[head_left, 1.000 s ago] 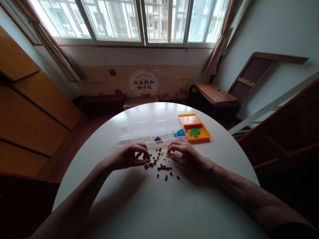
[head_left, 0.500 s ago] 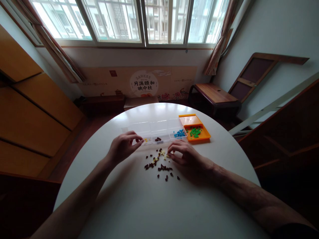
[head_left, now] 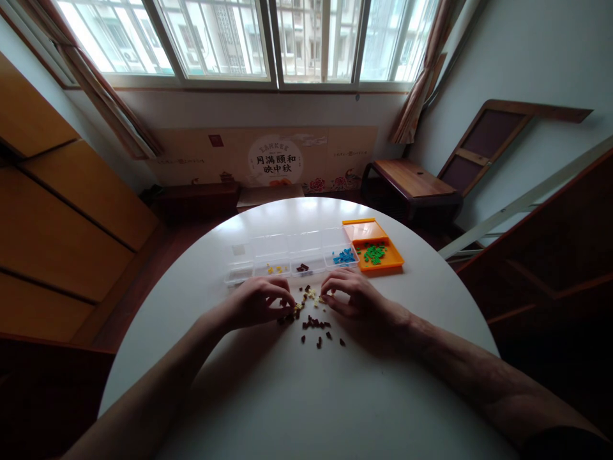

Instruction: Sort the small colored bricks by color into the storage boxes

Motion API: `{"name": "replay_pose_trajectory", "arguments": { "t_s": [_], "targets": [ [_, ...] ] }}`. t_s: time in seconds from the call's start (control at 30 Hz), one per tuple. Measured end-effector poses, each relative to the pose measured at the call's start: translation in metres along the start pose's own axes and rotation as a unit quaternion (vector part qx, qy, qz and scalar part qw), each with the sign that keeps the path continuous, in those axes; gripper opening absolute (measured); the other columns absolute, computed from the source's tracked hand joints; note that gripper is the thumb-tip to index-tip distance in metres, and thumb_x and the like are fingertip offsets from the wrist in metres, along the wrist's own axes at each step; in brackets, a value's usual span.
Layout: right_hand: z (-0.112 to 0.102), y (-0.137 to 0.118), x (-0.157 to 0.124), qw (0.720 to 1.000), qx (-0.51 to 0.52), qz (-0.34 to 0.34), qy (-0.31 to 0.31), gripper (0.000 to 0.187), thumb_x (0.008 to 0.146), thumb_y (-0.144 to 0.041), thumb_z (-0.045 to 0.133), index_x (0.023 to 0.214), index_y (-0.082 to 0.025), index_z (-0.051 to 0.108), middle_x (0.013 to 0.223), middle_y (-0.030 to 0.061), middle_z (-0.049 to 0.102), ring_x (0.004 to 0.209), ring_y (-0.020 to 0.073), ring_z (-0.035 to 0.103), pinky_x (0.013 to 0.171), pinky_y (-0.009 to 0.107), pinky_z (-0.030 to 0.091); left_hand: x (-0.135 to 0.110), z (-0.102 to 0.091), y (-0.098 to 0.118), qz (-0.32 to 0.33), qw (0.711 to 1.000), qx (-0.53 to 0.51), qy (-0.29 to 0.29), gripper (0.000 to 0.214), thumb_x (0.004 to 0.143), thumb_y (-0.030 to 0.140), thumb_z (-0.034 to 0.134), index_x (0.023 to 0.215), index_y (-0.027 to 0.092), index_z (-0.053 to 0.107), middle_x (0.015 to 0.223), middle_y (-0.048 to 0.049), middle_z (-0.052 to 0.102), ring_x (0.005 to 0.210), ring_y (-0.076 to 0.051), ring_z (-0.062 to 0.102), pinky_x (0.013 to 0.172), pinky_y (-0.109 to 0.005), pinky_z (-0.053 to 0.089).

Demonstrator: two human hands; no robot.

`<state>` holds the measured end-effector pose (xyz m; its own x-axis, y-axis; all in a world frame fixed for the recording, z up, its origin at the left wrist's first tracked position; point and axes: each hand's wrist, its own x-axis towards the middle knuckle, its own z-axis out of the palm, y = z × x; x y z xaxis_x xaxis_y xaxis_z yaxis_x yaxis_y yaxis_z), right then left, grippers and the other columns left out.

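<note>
Small dark brown bricks [head_left: 315, 323] and pale yellow bricks [head_left: 311, 294] lie loose in a scatter on the white round table [head_left: 306, 390]. My left hand [head_left: 261, 301] reaches into the left side of this scatter, thumb and forefinger pinched beside some yellow and brown pieces. On the scatter's right side, my right hand [head_left: 357, 297] holds its fingertips together, touching or close to a yellow piece. What either pinch holds is too small to make out. Behind the hands stands a clear compartment box [head_left: 313, 263], its lid open, with yellow, brown and blue pieces in separate compartments.
An orange tray [head_left: 395, 259] with green bricks [head_left: 375, 253] adjoins the clear box on the right. Beyond the table are a low wooden side table [head_left: 412, 177], a printed cardboard panel [head_left: 191, 153] and windows. Wooden cabinets [head_left: 67, 223] line the left.
My left hand has come from above the yellow compartment down and right to the loose bricks. The right hand stays almost where it was, still pinched.
</note>
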<state>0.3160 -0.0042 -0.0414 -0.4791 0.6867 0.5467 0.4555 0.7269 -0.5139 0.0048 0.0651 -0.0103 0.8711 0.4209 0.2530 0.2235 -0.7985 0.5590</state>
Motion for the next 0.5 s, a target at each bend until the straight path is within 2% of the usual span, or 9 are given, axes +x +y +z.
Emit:
{"name": "replay_pose_trajectory", "arguments": {
  "t_s": [0.33, 0.5],
  "targets": [
    [0.0021, 0.0047, -0.0001, 1.000, -0.004, -0.012, 0.000, 0.006, 0.101, -0.019, 0.072, 0.101, -0.025, 0.071, 0.104, 0.0045, 0.079, 0.095, 0.0216, 0.073, 0.096, 0.039, 0.057, 0.0001, 0.0023, 0.0019, 0.005, 1.000, 0.003, -0.012, 0.012, 0.098, 0.023, 0.077, 0.106, 0.027, 0.085, 0.097, -0.0036, 0.080, 0.068, -0.010, 0.065, 0.066, -0.022, 0.052],
    [0.0004, 0.0012, 0.0008, 1.000, -0.001, -0.008, 0.001, 0.007, 0.100, -0.017, 0.071, 0.100, -0.025, 0.070, 0.102, 0.0043, 0.079, 0.093, 0.0208, 0.073, 0.094, 0.038, 0.057, 0.0017, 0.0015, 0.0048, -0.004, 1.000, -0.002, -0.015, 0.009, 0.099, 0.024, 0.075, 0.098, 0.024, 0.083, 0.096, -0.0044, 0.078, 0.070, -0.011, 0.066, 0.068, -0.022, 0.053]
  ]
}}
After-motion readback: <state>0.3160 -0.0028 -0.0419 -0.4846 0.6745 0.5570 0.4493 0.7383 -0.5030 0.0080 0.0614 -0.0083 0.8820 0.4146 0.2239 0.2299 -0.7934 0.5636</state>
